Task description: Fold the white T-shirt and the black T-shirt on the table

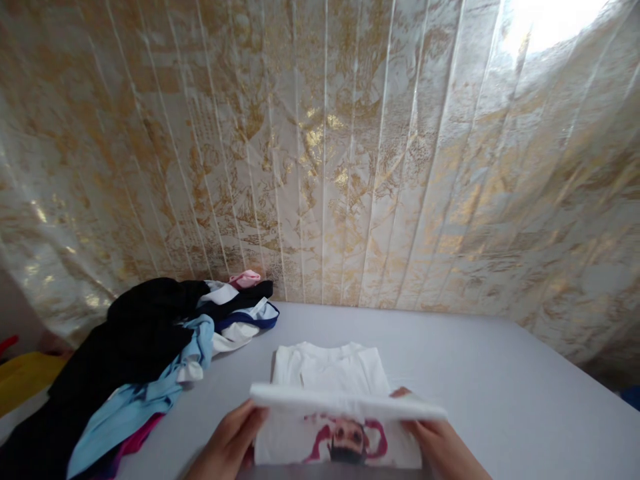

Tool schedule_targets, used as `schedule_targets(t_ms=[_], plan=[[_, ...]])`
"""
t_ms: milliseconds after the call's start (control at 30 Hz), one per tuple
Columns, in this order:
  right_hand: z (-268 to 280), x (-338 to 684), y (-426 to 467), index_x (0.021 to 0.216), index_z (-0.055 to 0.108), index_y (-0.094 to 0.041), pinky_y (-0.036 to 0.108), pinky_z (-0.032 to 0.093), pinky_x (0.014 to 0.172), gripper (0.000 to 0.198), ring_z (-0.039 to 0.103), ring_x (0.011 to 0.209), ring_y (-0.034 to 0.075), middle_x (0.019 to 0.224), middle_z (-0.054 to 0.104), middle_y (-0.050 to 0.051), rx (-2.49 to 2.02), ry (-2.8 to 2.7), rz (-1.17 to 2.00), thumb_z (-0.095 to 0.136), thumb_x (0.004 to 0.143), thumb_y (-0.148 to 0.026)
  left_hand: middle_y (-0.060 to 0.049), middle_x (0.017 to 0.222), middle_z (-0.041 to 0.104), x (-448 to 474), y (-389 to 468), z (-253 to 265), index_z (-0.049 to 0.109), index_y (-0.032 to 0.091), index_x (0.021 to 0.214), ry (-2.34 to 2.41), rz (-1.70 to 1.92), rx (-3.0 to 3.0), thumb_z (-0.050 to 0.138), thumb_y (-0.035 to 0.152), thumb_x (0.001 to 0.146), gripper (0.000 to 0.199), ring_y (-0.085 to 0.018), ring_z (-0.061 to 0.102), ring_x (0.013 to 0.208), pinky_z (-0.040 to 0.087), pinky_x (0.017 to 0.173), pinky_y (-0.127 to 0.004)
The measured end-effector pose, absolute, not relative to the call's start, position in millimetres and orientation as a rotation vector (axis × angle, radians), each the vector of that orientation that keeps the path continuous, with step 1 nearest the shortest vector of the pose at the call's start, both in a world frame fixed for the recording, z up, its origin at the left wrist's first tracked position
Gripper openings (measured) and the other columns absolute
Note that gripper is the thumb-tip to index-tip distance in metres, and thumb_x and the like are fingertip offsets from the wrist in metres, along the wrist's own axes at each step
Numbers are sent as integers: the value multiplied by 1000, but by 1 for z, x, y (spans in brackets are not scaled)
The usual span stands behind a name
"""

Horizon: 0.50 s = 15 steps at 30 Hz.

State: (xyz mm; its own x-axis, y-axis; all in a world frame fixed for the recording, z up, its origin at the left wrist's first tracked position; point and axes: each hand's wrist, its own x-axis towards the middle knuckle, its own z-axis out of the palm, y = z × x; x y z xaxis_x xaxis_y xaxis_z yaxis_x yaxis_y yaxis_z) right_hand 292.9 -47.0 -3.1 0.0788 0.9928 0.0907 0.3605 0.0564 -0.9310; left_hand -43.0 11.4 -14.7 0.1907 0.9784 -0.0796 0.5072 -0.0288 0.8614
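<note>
A white T-shirt (330, 363) lies on the table with its neckline toward the wall. Its lower part is lifted and folded over, so a print of a face with dark pink shapes shows upside down. My left hand (233, 433) pinches the left side of the lifted fabric, thumb near the folded edge. On the other side, my right hand (433, 433) grips the right end of that fold, its fingers partly hidden behind the cloth. The raised fold is slightly blurred.
A heap of clothes (150, 333), black, light blue, white and pink, covers the table's left side. The pale table (475, 373) meets a wall covered with shiny gold-and-silver sheeting (330, 167). Something yellow (30, 380) sits at the far left.
</note>
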Motion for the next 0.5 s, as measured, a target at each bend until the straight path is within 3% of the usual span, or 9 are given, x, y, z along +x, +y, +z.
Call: schedule_targets(t_ms=[67, 133, 267, 500], plan=[[11, 291, -26, 98, 66, -17, 38, 55, 73, 52, 68, 82, 27, 88, 73, 8, -1398, -1373, 1077, 53, 78, -64, -2, 66, 65, -34, 23, -7, 60, 15, 109, 1429, 747, 1473, 43, 73, 81, 67, -21, 61, 54, 50, 52, -28], [17, 291, -13, 104, 63, -17, 36, 54, 73, 48, 67, 84, 25, 91, 72, 7, -1423, -1405, 1159, 54, 78, -57, -6, 78, 69, -27, 28, 0, 56, 14, 114, 1244, 718, 1472, 53, 71, 76, 68, -23, 66, 65, 52, 59, -29], [3, 293, -7, 98, 61, -18, 32, 52, 74, 37, 67, 84, 24, 86, 72, 7, -1641, -1630, 868, 46, 84, -49, -9, 104, 71, -24, 27, 6, 58, 17, 110, 1174, 687, 1672, 63, 53, 76, 50, -27, 67, 96, 52, 80, -29], [-12, 283, 12, 117, 50, -18, 30, 47, 65, 38, 70, 81, 26, 86, 74, 13, -1876, -1643, 349, 27, 95, -39, -9, 108, 70, -21, 45, 19, 53, 18, 121, 1511, 825, 1915, 33, 47, 94, 45, -24, 65, 103, 49, 85, -27]])
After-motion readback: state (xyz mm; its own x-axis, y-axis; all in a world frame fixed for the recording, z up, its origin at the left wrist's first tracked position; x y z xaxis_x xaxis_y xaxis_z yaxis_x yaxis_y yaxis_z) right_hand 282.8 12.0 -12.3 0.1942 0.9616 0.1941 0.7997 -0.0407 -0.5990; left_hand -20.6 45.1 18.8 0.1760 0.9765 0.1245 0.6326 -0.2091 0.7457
